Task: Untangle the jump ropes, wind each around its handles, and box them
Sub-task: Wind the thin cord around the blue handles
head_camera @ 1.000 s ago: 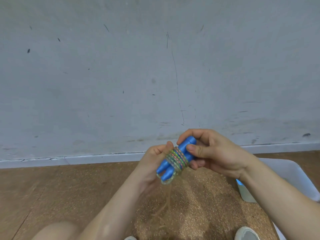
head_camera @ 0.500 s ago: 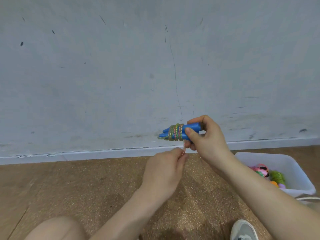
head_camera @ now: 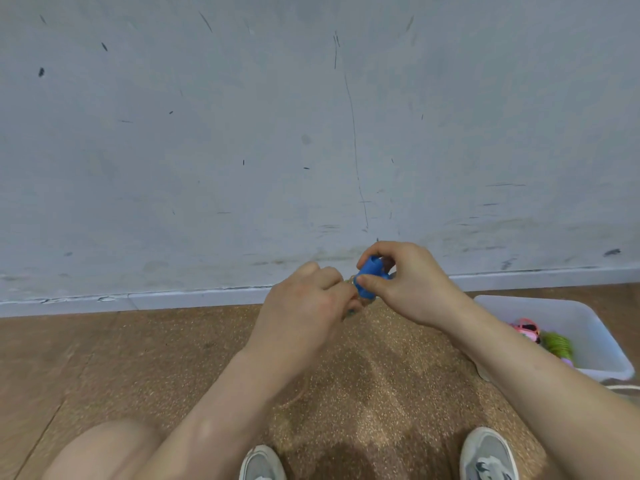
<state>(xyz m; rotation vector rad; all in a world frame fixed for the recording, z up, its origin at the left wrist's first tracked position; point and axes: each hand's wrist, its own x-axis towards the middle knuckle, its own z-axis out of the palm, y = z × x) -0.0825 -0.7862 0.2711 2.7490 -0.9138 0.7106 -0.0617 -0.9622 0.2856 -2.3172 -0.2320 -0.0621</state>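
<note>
My right hand [head_camera: 412, 285] grips the blue jump rope handles [head_camera: 370, 276], thumb and fingers pinched round their end, which points toward me. My left hand [head_camera: 304, 306] is curled close against the handles from the left and holds the multicoloured rope at the wound coil; most of that coil is hidden behind its fingers. A faint length of rope hangs down below my hands toward the floor. A white plastic box [head_camera: 568, 317] stands on the floor at the right, with a pink wound rope [head_camera: 528, 328] and a green wound rope [head_camera: 557, 342] inside.
A scuffed grey wall [head_camera: 311, 133] rises straight ahead, with a pale skirting strip [head_camera: 173, 299] at its foot. The floor is brown cork [head_camera: 381, 393]. My two grey shoes [head_camera: 488, 455] and one knee [head_camera: 104, 452] show at the bottom edge.
The handles have turned from lying level to pointing their end at me. My left hand rose from below the handles to press against the coil. The view has tilted slightly downward.
</note>
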